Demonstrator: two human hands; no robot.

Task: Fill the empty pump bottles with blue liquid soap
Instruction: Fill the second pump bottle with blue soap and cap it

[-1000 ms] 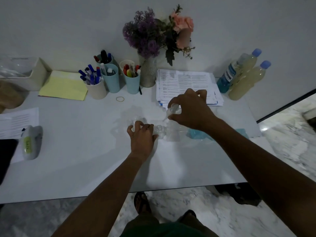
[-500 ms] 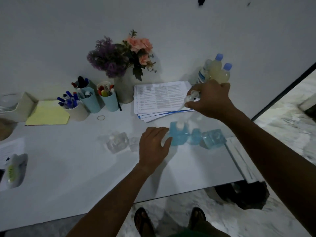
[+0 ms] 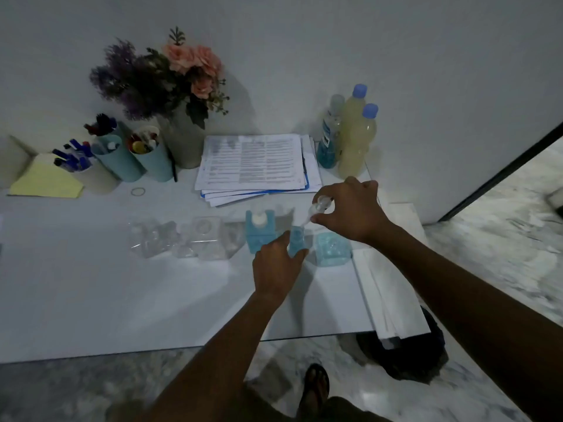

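Observation:
A row of small square bottles stands across the middle of the white table. On the left are clear empty bottles (image 3: 210, 236), some blurred. To their right stand three filled with blue soap: one with a white cap (image 3: 259, 233), a small middle bottle (image 3: 297, 240), and an uncapped one (image 3: 332, 248). My left hand (image 3: 277, 266) has fingers and thumb around the small middle blue bottle. My right hand (image 3: 350, 208) pinches a clear pump head (image 3: 320, 205), its tube pointing down toward that bottle's mouth.
At the back stand a bottle with blue liquid (image 3: 329, 138), two pale yellow bottles (image 3: 356, 138), a paper stack (image 3: 256, 162), a flower vase (image 3: 179, 138), pen cups (image 3: 122, 156) and a yellow pad (image 3: 45, 181). White folded paper (image 3: 387, 287) lies along the table's right edge.
The view shifted right. My right hand carried the pump head down and left to just above the small blue bottle. My left hand moved right from the clear bottles onto that bottle.

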